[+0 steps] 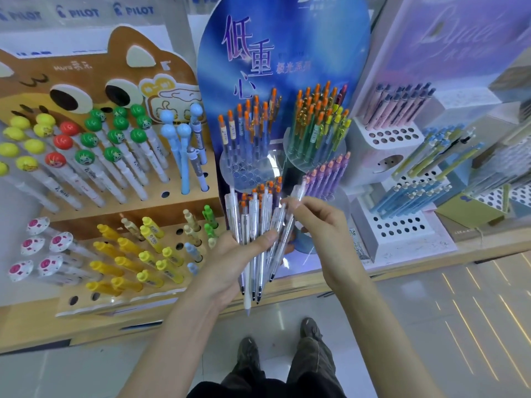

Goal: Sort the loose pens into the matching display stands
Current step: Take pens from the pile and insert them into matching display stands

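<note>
pens: a fanned bunch of clear pens (253, 208), held right in front of the blue stand (287, 53), tips pointing down toward the floor (402, 326)

left hand: the left hand (230, 262) is curled round the bunch near the middle, with the thumb pressed across the front to clamp it

right hand: the right hand (321, 225) pinches the top end of one pen (287, 228) between thumb and fingertips; its lower part is in with the bunch

step, my guess: pulling that one pen out so it can go into a stand

risk 1: the fan looks loose tbh. Tug the single pen out at an angle and it could drag its neighbours along, and with the tips hanging down past the palm they'd slide straight to the floor

risk 2: wrong home. These barrels are clear, while the pens (250, 124) standing in the blue stand have orange tops, so I can't tell from here whether they match. Easy to mix up

risk 3: the clear round tray (244, 173) low on the blue stand has open holes, but it's see-through and glary, so missing a hole seems likely

risk 4: the purple pens (327, 176) lean out just behind the right hand, so a wrist flick could knock them

further out: a brown cartoon stand (86, 81) is left of the blue stand and a white holed stand (396, 234) is to its right, both crowded, so a reach across could bump them
</note>
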`<control>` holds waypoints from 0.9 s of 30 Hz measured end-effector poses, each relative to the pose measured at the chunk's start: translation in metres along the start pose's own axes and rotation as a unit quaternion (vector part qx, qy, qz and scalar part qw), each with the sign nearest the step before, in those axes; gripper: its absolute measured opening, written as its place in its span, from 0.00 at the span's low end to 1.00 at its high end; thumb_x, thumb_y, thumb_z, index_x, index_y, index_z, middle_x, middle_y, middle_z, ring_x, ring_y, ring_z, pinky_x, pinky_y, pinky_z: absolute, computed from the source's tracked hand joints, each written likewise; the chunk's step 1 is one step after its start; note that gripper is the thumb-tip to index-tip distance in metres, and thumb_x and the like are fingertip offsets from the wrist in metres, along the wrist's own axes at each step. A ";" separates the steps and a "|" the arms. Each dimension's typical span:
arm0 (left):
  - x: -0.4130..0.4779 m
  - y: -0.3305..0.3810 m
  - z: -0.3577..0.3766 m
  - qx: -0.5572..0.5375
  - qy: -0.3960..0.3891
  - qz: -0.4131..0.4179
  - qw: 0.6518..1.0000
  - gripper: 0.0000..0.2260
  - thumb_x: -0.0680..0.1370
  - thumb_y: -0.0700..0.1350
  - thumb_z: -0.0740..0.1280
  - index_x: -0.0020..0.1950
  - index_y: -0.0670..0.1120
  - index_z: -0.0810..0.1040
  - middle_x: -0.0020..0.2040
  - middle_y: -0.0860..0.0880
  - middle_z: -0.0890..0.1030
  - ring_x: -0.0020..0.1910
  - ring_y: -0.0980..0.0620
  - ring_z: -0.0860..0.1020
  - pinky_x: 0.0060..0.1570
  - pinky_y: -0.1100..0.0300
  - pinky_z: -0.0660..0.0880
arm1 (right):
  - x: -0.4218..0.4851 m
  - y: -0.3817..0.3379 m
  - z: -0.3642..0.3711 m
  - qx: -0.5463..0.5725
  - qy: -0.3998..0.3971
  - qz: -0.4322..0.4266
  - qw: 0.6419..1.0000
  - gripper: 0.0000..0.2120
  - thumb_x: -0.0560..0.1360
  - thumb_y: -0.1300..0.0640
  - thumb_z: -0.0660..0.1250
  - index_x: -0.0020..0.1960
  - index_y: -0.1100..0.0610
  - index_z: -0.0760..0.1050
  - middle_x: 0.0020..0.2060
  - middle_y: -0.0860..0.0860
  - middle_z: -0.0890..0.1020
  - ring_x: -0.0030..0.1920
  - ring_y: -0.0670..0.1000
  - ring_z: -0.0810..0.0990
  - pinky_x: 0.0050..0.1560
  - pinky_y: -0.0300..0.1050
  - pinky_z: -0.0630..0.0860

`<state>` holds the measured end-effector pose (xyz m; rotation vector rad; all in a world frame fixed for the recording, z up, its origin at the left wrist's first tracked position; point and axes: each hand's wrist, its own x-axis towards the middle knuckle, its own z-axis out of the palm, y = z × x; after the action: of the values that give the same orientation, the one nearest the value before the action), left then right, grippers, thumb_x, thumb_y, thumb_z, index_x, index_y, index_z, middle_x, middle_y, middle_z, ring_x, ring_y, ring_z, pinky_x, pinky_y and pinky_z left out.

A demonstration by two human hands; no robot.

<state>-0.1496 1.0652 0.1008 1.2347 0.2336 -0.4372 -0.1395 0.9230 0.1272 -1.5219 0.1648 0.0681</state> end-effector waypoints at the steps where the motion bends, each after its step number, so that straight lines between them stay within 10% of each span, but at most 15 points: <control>1: 0.001 0.000 0.003 0.015 0.014 0.004 1.000 0.16 0.67 0.43 0.71 0.54 0.44 0.80 0.47 0.46 0.85 0.48 0.49 0.84 0.51 0.54 0.80 | 0.000 0.001 -0.006 0.002 0.016 -0.002 1.000 0.22 0.75 0.54 0.66 0.46 0.76 0.70 0.33 0.62 0.66 0.34 0.50 0.66 0.35 0.38 0.65; 5: 0.013 -0.002 0.020 0.027 0.024 -0.001 0.999 0.08 0.70 0.42 0.71 0.49 0.48 0.80 0.45 0.53 0.85 0.48 0.59 0.82 0.53 0.64 0.76 | 0.002 0.004 -0.032 0.026 0.062 0.013 0.998 0.12 0.78 0.57 0.63 0.44 0.66 0.77 0.33 0.57 0.72 0.30 0.46 0.67 0.34 0.37 0.64; 9: 0.027 -0.009 0.052 0.055 0.031 -0.006 0.998 0.29 0.63 0.56 0.79 0.58 0.45 0.77 0.57 0.48 0.82 0.59 0.53 0.78 0.66 0.54 0.69 | 0.005 0.005 -0.064 0.066 0.060 0.024 0.996 0.11 0.80 0.59 0.59 0.48 0.63 0.78 0.31 0.53 0.80 0.26 0.46 0.68 0.28 0.37 0.64; 12: 0.037 -0.015 0.086 0.073 0.013 0.013 0.997 0.06 0.74 0.44 0.70 0.50 0.48 0.81 0.46 0.53 0.85 0.48 0.60 0.82 0.51 0.65 0.75 | 0.009 0.005 -0.101 0.072 0.068 0.012 0.995 0.10 0.79 0.59 0.61 0.47 0.65 0.77 0.31 0.62 0.75 0.25 0.47 0.67 0.27 0.38 0.65; 15: 0.046 -0.022 0.124 0.090 0.006 0.033 0.995 0.09 0.78 0.38 0.64 0.41 0.47 0.81 0.38 0.54 0.85 0.39 0.59 0.83 0.37 0.69 0.76 | 0.016 0.004 -0.150 0.061 0.094 0.001 0.994 0.11 0.78 0.57 0.64 0.43 0.65 0.73 0.34 0.66 0.73 0.25 0.50 0.67 0.28 0.40 0.66; 27: 0.098 -0.066 0.281 0.068 0.078 0.051 0.993 0.05 0.77 0.40 0.66 0.44 0.45 0.81 0.40 0.47 0.86 0.39 0.50 0.84 0.42 0.57 0.81 | 0.049 0.015 -0.342 -0.171 0.206 -0.071 0.961 0.07 0.81 0.58 0.59 0.44 0.56 0.70 0.37 0.55 0.81 0.34 0.51 0.77 0.36 0.45 0.72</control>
<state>-0.1082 0.7629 0.0947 1.4111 0.2767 -0.2719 -0.1155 0.5795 0.0915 -1.8758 0.3914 -0.3539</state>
